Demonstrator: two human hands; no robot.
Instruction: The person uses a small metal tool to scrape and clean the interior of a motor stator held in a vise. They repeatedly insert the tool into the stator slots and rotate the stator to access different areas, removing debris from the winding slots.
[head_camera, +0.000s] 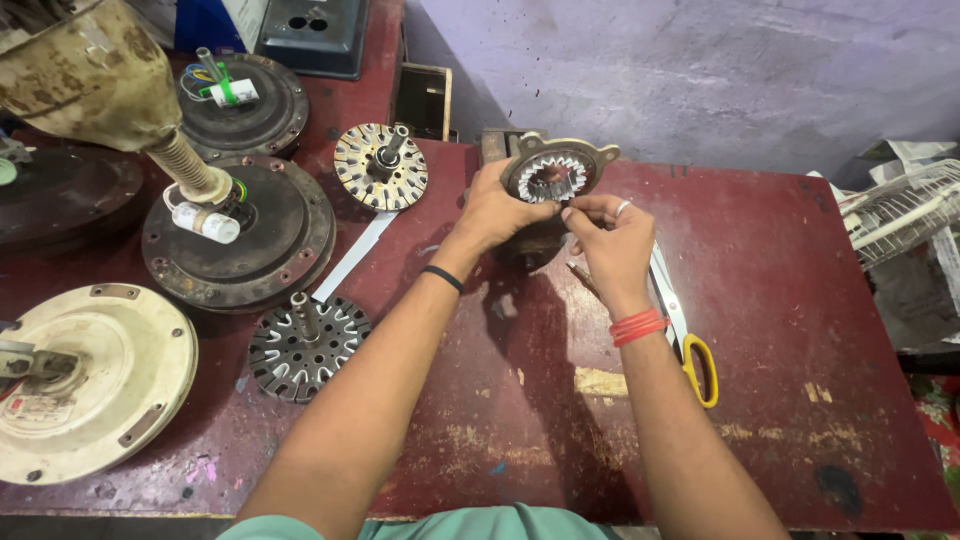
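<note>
My left hand (492, 208) grips a round metal motor stator (553, 172) with a toothed core lined in white, held tilted above the dark red table (780, 330). My right hand (612, 243) pinches at the lower right edge of the stator's core with thumb and fingertips; what lies between them is too small to tell. A black band sits on my left wrist, red bands on my right, and a ring on a right finger.
Yellow-handled scissors (688, 335) lie just right of my right forearm. Left of my arms are a slotted rotor core (303, 347), a second core with shaft (381, 165), dark motor housings (240, 230), a cream fan cover (85, 375). A wire fan guard (900, 210) sits at right.
</note>
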